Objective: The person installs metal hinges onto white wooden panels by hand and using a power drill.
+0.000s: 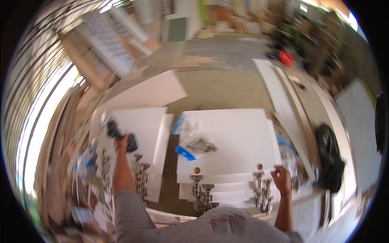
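My left hand (122,141) is wrapped round a dark cordless drill (132,144), blurred by motion, over the left stack of white panels (150,121). My right hand (282,179) is beside the right edge of the middle white panel (239,133), its fingers curled into a pinch; whatever they hold is too small to tell. Two round holes show near that panel's front edge, the left hole (197,170) and the right hole (259,166). Metal cabinet hinges (202,194) lie in rows along the near edges. More hinges (202,145) lie by a clear plastic bag (190,131) on the middle panel.
Left of the stacks lean long wooden strips (56,133). A loose pale board (150,91) lies behind the left panels. Long white boards (279,93) and a black bag (329,150) are on the right. A red object (286,58) is farther back.
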A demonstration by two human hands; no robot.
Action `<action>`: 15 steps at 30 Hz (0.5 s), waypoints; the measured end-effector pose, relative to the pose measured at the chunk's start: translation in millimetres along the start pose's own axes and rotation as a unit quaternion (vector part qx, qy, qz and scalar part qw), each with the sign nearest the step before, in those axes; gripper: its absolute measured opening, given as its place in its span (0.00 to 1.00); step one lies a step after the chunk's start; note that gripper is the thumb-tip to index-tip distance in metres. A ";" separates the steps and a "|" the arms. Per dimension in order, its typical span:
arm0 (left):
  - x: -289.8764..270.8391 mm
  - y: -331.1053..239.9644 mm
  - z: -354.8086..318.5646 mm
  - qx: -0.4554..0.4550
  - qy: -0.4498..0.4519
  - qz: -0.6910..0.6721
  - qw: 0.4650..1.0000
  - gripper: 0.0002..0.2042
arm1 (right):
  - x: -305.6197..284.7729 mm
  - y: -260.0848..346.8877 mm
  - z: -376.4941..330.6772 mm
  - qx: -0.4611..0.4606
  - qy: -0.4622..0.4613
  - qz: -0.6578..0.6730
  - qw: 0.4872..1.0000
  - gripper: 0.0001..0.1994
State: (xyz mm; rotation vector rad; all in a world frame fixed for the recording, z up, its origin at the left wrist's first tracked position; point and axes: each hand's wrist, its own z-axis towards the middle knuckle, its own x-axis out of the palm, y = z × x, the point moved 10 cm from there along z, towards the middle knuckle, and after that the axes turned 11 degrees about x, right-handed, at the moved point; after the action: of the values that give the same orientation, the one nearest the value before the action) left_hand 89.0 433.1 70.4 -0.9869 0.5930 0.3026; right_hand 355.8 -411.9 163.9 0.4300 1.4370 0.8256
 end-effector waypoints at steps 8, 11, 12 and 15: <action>-33.6 -95.5 -36.2 0.064 -0.022 0.057 0.996 0.27 | -8.4 -1.3 0.0 0.049 -0.007 0.067 0.997 0.09; -46.4 -108.6 -65.8 0.046 0.029 0.160 0.986 0.30 | 3.6 16.5 -19.7 0.034 0.014 0.078 0.996 0.07; -59.4 -104.4 -68.6 0.088 0.016 0.133 0.987 0.31 | 10.2 24.8 -25.9 0.014 0.021 0.094 0.995 0.07; -86.3 -145.5 -109.0 0.182 -0.030 0.068 0.981 0.32 | 29.6 55.8 -45.6 -0.018 0.066 0.080 0.994 0.07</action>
State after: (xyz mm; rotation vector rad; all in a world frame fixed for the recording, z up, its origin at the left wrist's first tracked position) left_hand 55.9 265.9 177.3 -0.5846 0.6345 0.3302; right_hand 296.3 -363.4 177.4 0.4747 1.5206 1.0235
